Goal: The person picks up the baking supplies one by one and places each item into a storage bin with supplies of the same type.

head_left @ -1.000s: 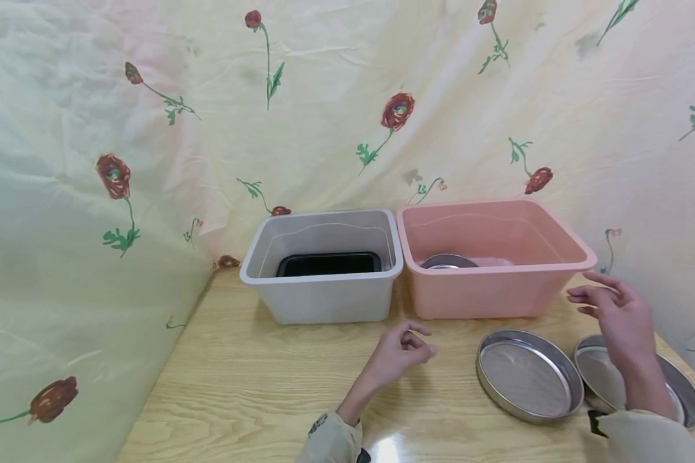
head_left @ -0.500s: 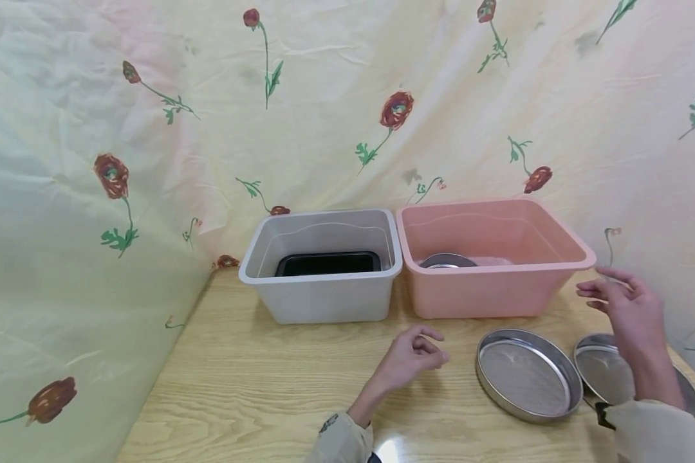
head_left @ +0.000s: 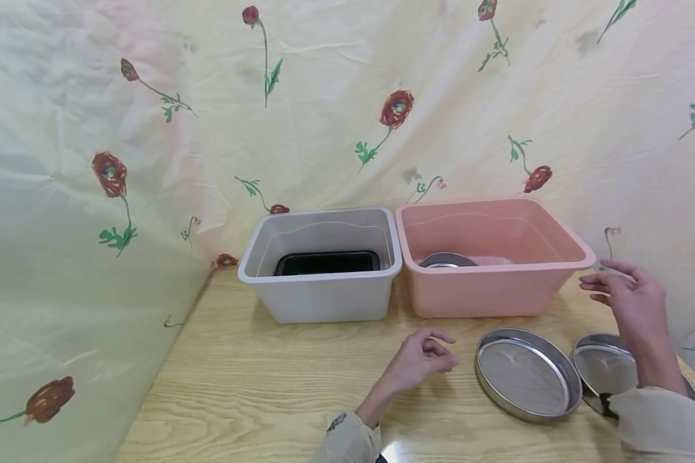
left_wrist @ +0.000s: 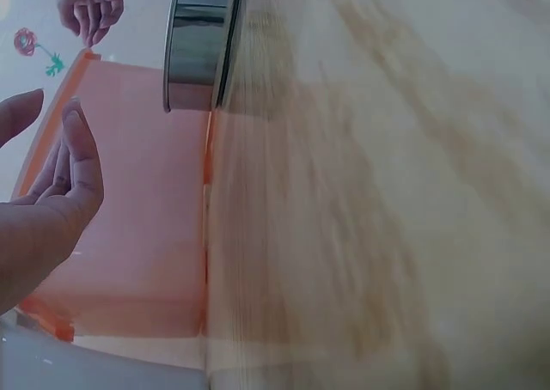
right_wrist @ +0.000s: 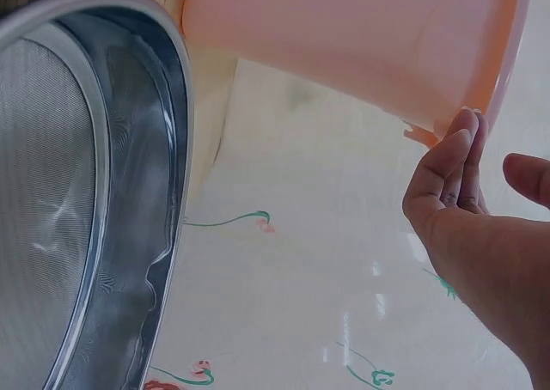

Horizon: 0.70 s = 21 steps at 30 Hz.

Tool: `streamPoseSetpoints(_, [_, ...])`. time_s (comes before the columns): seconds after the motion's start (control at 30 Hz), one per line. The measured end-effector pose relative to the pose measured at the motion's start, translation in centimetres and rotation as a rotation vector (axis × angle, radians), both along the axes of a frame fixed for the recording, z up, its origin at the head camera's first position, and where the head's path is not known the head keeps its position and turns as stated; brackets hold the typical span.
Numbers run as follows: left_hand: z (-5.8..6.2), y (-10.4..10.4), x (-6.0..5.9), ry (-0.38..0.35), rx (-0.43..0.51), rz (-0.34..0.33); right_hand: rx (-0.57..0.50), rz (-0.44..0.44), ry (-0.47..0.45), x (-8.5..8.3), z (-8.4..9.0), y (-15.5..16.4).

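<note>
My left hand point(head_left: 418, 361) hovers over the table with loosely bent fingers and nothing in it. Just right of it lies a round metal sieve point(head_left: 527, 378) with a mesh bottom. Farther right, my right hand point(head_left: 637, 305) is raised near the right end of the pink bin point(head_left: 498, 289), its fingers loosely bent and holding nothing. Beneath the right forearm are more round metal sieves point(head_left: 602, 363), partly hidden by the arm and sleeve. In the right wrist view a sieve's mesh point(right_wrist: 43, 201) fills the left side, apart from the hand.
A grey bin point(head_left: 324, 301) stands left of the pink one and holds a black tray point(head_left: 327, 262). Inside the pink bin lies a round metal piece point(head_left: 447, 260), partly hidden by the rim. A flowered cloth point(head_left: 324, 116) hangs behind the wooden table point(head_left: 237, 386).
Both hands have drifted right, the left one slightly toward the nearest sieve. The right hand has also risen a little. Sieves and bins stay where they were.
</note>
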<state>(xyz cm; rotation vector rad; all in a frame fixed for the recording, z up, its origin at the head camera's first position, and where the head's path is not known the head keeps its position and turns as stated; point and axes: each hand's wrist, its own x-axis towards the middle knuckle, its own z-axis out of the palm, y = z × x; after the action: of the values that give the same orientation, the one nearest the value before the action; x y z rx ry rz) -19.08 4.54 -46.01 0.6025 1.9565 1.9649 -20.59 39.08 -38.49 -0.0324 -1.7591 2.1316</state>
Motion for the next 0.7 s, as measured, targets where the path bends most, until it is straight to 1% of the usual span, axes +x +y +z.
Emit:
streamPoseSetpoints(0.17, [0.0, 0.5, 0.2, -0.004, 0.009, -0.001, 0.008, 0.001, -0.012, -0.3, 0.0, 0.3])
streamPoseSetpoints(0.27, [0.0, 0.8, 0.3, -0.009, 0.023, -0.006, 0.027, -0.005, -0.035, -0.4, 0.0, 0.4])
streamPoseSetpoints(0.5, [-0.2, 1.4, 0.4, -0.027, 0.087, 0.003, 0.073, -0.025, -0.079, -1.2, 0.1, 0.5])
streamPoseSetpoints(0.63, [-0.2, 1.6, 0.4, -0.051, 0.116, 0.005, 0.073, -0.025, -0.085, -1.6, 0.2, 0.6])
streamPoseSetpoints(0.7, [-0.2, 1.7, 0.5, -0.056, 0.115, 0.01, 0.07, -0.022, -0.085, -1.8, 0.3, 0.7])
